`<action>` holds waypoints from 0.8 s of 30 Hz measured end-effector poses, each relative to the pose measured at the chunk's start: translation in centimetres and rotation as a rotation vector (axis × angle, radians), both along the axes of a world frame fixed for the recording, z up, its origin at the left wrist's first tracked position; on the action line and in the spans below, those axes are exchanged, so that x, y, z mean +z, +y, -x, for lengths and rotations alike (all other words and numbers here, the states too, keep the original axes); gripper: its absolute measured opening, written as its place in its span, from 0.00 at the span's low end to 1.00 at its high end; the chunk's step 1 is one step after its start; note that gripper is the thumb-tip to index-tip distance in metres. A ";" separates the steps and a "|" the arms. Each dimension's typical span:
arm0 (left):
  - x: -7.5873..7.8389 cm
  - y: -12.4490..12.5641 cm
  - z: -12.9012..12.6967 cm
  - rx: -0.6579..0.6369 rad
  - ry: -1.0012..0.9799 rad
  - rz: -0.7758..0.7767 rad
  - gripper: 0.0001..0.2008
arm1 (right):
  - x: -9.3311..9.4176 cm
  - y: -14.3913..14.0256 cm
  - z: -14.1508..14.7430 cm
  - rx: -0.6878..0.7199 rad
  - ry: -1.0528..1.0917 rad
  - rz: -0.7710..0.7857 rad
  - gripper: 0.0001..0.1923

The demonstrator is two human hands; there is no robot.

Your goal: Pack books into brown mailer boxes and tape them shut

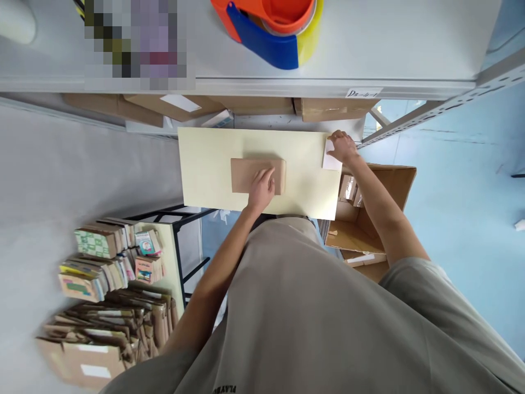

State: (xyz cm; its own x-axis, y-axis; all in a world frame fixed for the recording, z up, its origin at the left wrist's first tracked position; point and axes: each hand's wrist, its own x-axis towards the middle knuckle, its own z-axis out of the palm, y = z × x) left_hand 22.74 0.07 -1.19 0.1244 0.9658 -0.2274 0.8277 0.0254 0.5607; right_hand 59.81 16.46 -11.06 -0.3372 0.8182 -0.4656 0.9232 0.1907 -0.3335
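Note:
A flat brown package (241, 176) lies near the middle of a narrow cream table (205, 164). My left hand (262, 190) rests on its right half, fingers bent and pressed together on the brown surface. At the table's far right corner lies a white pad of paper or labels (330, 160). My right hand (343, 146) is closed over its upper end, thumb on the near side and fingers across the back edge.
Above the table runs a grey shelf (389, 44) with an orange and blue tape dispenser (266, 46). Cardboard boxes (258, 104) fill the level below. An opened carton (385, 191) stands at right. Stacked books (96, 243) and folded brown cartons (94, 350) are at lower left.

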 end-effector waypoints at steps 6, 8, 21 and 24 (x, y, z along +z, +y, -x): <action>-0.1 0.8 -2.1 -0.093 -0.008 -0.009 0.25 | 1.0 -1.1 0.8 -0.049 0.000 -0.171 0.27; -0.2 1.2 -2.9 -0.132 -0.024 0.003 0.26 | 1.7 -1.5 0.9 -0.037 -0.011 -0.210 0.24; -5.5 7.5 -14.1 -0.573 -0.007 0.335 0.46 | 6.8 -18.3 -0.3 0.073 0.027 -0.277 0.20; -6.6 7.1 -15.7 -0.630 0.051 0.389 0.49 | 6.9 -20.8 0.6 0.059 0.012 -0.217 0.20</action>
